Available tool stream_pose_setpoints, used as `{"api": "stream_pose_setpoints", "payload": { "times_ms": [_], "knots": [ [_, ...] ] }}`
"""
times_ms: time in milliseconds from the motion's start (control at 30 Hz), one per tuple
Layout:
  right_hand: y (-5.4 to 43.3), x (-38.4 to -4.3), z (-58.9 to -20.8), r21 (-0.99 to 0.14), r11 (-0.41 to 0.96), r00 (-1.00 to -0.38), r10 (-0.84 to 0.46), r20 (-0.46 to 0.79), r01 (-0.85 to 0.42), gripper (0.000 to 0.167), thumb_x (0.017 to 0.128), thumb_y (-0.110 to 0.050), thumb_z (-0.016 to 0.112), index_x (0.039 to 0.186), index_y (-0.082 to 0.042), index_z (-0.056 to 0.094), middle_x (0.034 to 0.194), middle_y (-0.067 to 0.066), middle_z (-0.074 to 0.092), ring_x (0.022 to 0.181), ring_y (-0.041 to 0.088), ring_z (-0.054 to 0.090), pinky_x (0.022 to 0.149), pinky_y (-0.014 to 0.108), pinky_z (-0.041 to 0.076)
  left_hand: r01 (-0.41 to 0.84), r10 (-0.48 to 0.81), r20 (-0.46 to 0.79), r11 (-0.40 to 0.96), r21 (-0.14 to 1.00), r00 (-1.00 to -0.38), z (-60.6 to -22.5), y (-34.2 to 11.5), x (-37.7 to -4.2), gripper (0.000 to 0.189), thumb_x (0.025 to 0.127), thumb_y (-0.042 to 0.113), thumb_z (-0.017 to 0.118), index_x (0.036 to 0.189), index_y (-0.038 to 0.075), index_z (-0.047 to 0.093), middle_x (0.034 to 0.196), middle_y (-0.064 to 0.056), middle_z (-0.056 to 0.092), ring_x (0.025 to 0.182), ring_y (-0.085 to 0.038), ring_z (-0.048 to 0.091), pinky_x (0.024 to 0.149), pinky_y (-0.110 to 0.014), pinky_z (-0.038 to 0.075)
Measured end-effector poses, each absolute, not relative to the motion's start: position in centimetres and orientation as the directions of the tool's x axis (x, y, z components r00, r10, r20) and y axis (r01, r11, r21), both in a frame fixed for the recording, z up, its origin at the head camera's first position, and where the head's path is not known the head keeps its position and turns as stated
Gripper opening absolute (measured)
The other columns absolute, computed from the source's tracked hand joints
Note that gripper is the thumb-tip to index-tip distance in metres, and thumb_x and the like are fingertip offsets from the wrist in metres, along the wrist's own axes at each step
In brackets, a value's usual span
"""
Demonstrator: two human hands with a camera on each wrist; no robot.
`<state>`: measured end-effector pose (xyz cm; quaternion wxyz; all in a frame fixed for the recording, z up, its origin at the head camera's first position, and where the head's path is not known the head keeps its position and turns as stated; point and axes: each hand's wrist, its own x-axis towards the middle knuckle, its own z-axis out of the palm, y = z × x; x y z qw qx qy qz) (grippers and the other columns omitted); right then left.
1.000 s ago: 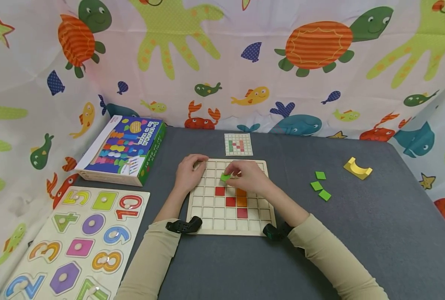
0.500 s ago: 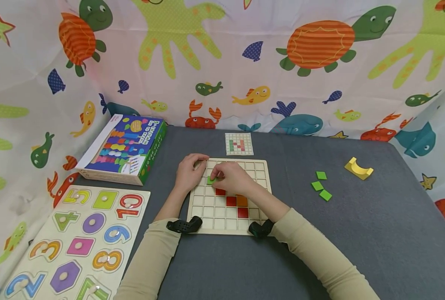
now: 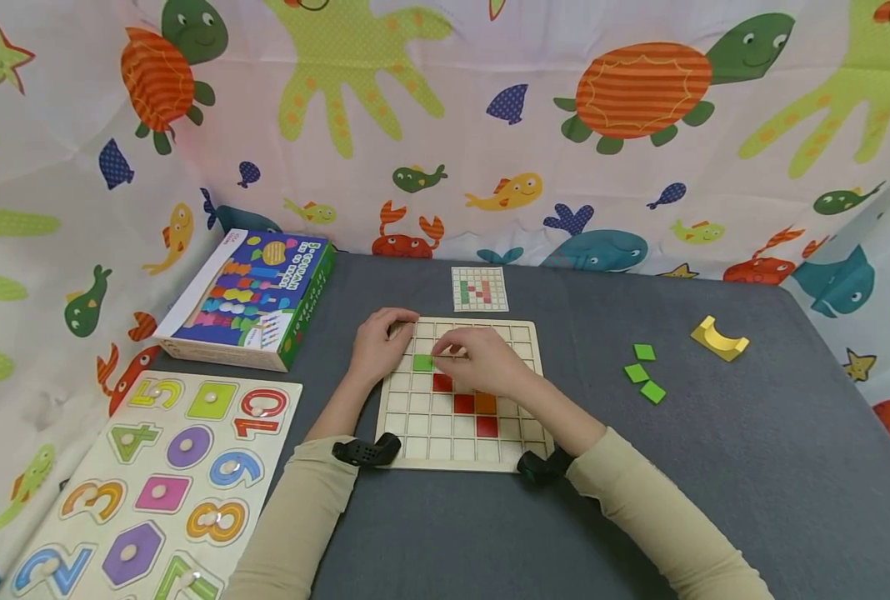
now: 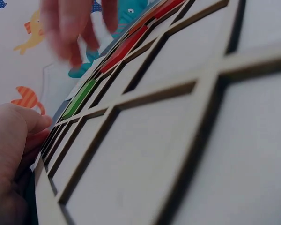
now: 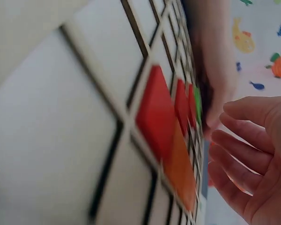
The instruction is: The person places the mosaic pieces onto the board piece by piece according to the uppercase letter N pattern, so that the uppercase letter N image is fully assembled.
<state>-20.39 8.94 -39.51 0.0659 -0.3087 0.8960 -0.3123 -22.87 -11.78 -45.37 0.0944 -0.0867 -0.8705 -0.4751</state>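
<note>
A square wooden grid board (image 3: pixel 412 425) lies on the table. In one of its cells, near the upper left, sits a green square tile (image 3: pixel 423 363). Red tiles (image 3: pixel 487 427) and an orange tile (image 3: pixel 485 404) fill cells farther down and right. My left hand (image 3: pixel 377 346) holds the board at its upper left corner, fingertips at the rim in the left wrist view. Just right of the green tile, my right hand (image 3: pixel 482 358) hovers close over the board. Its fingers are loosely bent and hold nothing in the right wrist view, and it hides part of the upper cells.
A small pattern card (image 3: pixel 480 289) lies behind the board. To the right are several loose green tiles (image 3: pixel 643 352) and a yellow curved block (image 3: pixel 718 338). A boxed game (image 3: pixel 246 296) and a number puzzle board (image 3: pixel 167 483) lie at the left; a printed curtain (image 3: pixel 445 133) hangs behind.
My right hand has carried the green tile left, set it in a cell and let go, then drawn back slightly to the right. My left hand has stayed at the board's corner.
</note>
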Motion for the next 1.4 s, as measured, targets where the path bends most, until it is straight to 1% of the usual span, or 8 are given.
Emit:
{"api": "stream_pose_setpoints", "payload": {
  "times_ms": [267, 533, 733, 867, 967, 1067, 1233, 1400],
  "knots": [
    [17.1, -19.9, -38.9, -0.572, 0.685, -0.87, -0.48, 0.113, -0.452, 0.015, 0.091, -0.017, 0.069, 0.103, -0.008, 0.073, 0.095, 0.001, 0.07, 0.086, 0.019, 0.062, 0.075, 0.037, 0.054, 0.27, 0.095, 0.258, 0.511, 0.816, -0.961, -45.4, -11.9, -22.9, 0.021, 0.098, 0.013, 0.058, 0.112, 0.007, 0.072, 0.115, -0.011, 0.065, 0.106, -0.028, 0.058, 0.091, -0.042, 0.045],
    [26.2, -19.2, -38.6, -0.505, 0.81, -0.949, -0.311, 0.059, -0.297, 0.013, 0.091, -0.014, 0.068, 0.101, -0.006, 0.072, 0.091, 0.006, 0.07, 0.082, 0.022, 0.063, 0.073, 0.041, 0.053, 0.282, 0.083, 0.282, 0.526, 0.802, -0.956, -45.9, -12.1, -23.0, 0.021, 0.098, 0.015, 0.057, 0.111, 0.009, 0.072, 0.116, -0.009, 0.065, 0.104, -0.026, 0.058, 0.09, -0.042, 0.045],
    [30.5, -18.2, -38.6, -0.438, 0.879, -0.977, -0.214, -0.012, -0.187, 0.017, 0.089, -0.021, 0.072, 0.096, -0.006, 0.07, 0.087, 0.005, 0.068, 0.077, 0.021, 0.059, 0.065, 0.035, 0.047, 0.286, 0.083, 0.287, 0.535, 0.795, -0.954, -46.1, -12.0, -23.1, 0.021, 0.099, 0.016, 0.056, 0.111, 0.01, 0.073, 0.115, -0.007, 0.066, 0.103, -0.024, 0.058, 0.088, -0.04, 0.045],
    [31.8, -17.6, -39.1, -0.393, 0.911, -0.987, -0.152, -0.043, -0.123, 0.028, 0.086, -0.031, 0.075, 0.094, -0.005, 0.068, 0.086, 0.006, 0.068, 0.075, 0.021, 0.059, 0.06, 0.034, 0.043, 0.288, 0.083, 0.289, 0.535, 0.795, -0.954, -45.9, -12.0, -23.0, 0.021, 0.099, 0.016, 0.057, 0.111, 0.01, 0.072, 0.115, -0.007, 0.066, 0.102, -0.024, 0.058, 0.087, -0.04, 0.046],
    [32.0, -17.4, -39.5, -0.392, 0.913, -0.99, -0.136, -0.039, -0.11, 0.031, 0.084, -0.032, 0.076, 0.095, -0.005, 0.067, 0.086, 0.007, 0.067, 0.074, 0.021, 0.057, 0.059, 0.033, 0.041, 0.288, 0.082, 0.29, 0.535, 0.794, -0.953, -45.9, -11.9, -22.9, 0.021, 0.099, 0.015, 0.057, 0.112, 0.009, 0.072, 0.115, -0.007, 0.066, 0.103, -0.024, 0.058, 0.086, -0.04, 0.046],
    [31.8, -17.4, -39.7, -0.418, 0.898, -0.988, -0.154, -0.016, -0.134, 0.028, 0.085, -0.027, 0.077, 0.098, -0.005, 0.067, 0.088, 0.009, 0.067, 0.076, 0.022, 0.056, 0.062, 0.035, 0.043, 0.285, 0.078, 0.289, 0.534, 0.796, -0.954, -45.8, -11.9, -22.9, 0.021, 0.099, 0.016, 0.057, 0.112, 0.009, 0.072, 0.116, -0.007, 0.065, 0.103, -0.023, 0.057, 0.086, -0.04, 0.046],
    [31.2, -17.2, -39.8, -0.425, 0.893, -0.986, -0.165, -0.004, -0.147, 0.029, 0.084, -0.025, 0.077, 0.101, -0.005, 0.067, 0.099, 0.015, 0.069, 0.086, 0.028, 0.062, 0.074, 0.047, 0.047, 0.294, 0.077, 0.299, 0.527, 0.797, -0.951, -45.9, -11.9, -22.9, 0.02, 0.098, 0.014, 0.058, 0.111, 0.009, 0.073, 0.116, -0.008, 0.066, 0.103, -0.024, 0.058, 0.086, -0.041, 0.046],
    [30.5, -17.2, -39.8, -0.436, 0.889, -0.987, -0.161, -0.011, -0.14, 0.028, 0.085, -0.023, 0.076, 0.103, -0.004, 0.067, 0.101, 0.016, 0.069, 0.09, 0.03, 0.063, 0.076, 0.05, 0.048, 0.3, 0.077, 0.307, 0.521, 0.799, -0.949, -45.9, -11.9, -22.9, 0.02, 0.097, 0.014, 0.058, 0.11, 0.009, 0.073, 0.116, -0.009, 0.066, 0.105, -0.026, 0.058, 0.088, -0.043, 0.046]
  ]
}}
